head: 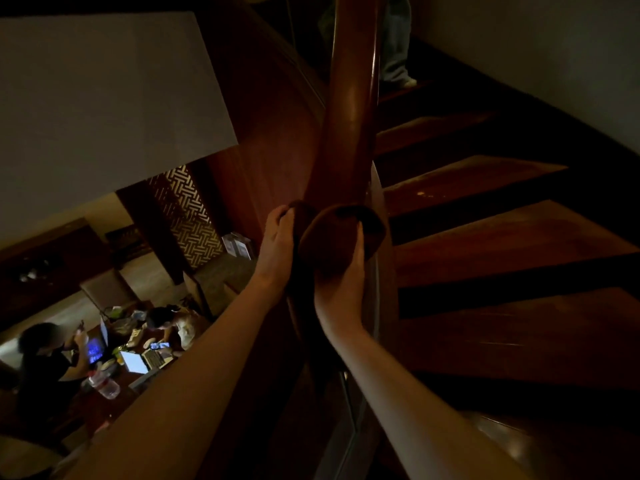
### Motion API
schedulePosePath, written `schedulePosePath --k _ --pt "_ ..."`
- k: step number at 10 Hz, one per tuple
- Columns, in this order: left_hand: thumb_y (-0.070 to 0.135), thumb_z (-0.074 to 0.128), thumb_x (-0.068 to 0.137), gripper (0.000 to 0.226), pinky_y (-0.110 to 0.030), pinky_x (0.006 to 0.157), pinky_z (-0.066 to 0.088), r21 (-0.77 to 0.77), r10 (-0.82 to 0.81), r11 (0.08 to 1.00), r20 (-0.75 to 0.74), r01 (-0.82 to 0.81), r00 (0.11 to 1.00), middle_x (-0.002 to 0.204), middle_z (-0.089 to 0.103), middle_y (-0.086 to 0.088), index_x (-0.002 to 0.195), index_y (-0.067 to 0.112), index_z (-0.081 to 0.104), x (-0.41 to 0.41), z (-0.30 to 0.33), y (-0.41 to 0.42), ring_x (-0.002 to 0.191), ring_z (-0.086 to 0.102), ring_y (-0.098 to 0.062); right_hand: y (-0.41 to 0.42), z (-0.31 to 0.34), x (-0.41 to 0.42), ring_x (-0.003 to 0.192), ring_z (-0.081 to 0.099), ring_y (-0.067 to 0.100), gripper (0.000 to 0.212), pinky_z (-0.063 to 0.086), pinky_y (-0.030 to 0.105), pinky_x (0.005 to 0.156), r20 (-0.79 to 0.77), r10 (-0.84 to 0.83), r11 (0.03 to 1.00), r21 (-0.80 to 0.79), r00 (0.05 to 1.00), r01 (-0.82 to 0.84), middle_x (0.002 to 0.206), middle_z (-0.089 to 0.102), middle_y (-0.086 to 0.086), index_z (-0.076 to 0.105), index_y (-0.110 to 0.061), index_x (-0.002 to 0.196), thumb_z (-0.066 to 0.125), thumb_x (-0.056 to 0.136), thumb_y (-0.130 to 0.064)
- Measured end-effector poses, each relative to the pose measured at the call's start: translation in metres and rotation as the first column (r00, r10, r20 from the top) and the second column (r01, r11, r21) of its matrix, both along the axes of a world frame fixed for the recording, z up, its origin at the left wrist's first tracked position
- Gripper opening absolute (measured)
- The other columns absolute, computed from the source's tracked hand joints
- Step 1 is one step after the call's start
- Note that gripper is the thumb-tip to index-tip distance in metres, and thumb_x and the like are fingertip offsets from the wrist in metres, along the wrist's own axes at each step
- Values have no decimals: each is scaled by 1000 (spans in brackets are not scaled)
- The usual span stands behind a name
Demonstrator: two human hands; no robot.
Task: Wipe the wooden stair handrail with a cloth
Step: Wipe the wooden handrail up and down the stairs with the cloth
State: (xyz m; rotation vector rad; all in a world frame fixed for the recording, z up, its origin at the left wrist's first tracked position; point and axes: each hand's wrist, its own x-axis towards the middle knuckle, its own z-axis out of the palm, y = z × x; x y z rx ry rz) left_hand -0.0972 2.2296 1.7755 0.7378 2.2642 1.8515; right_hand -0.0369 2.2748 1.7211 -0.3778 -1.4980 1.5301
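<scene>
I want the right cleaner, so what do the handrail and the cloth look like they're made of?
The handrail looks like reddish-brown wood with a glossy varnish: a bright highlight streak runs along its rounded top. The cloth, draped over the rail under both hands, looks like soft, matte dark-brown fabric with no sheen; the dim light leaves its weave unclear.

Both forearms are bare to the frame's edge, the left hand [277, 244] and right hand [341, 289] ungloved.

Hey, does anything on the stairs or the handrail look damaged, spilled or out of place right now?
Nothing stands out. Both hands hold the dark cloth wrapped over the wooden handrail. The stair treads look intact, though the light is too dim to rule out small marks.
</scene>
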Motion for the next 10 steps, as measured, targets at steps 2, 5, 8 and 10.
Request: schedulePosePath --k 2,5,8,10 --pt "26 41 99 38 -25 100 41 21 -167 986 -43 168 985 132 45 9 136 24 37 4 -32 -40 113 48 1 -47 -36 28 138 33 15 66 32 48 110 116 -70 912 409 991 17 146 40 2 29 -38 140 62 88 -12" --pt "13 28 101 32 -34 96 41 -119 87 990 106 -74 991 122 51 0 129 13 44 -12 -51 -99 111 51 -19 -9 17 -4 121 53 19 37 2 47 115 336 -355 254 933 872 -256 127 60 0 56 -17 123 53 89 -32" --pt "32 28 102 41 -23 59 47 55 189 969 460 -240 868 80 64 0 83 18 61 -14 -84 -144 73 61 -11 -69 3 5 102 56 19 34 7 45 115 515 -351 102 851 782 -514 89 63 -3 59 -18 95 44 86 -47" --pt "31 33 101 32 -21 56 50 107 145 966 533 -236 834 87 65 -3 95 16 61 3 -94 -159 68 59 -9 -79 1 3 105 57 24 34 14 41 112 533 -322 -1 826 782 -563 97 67 2 62 -17 105 48 86 -41"
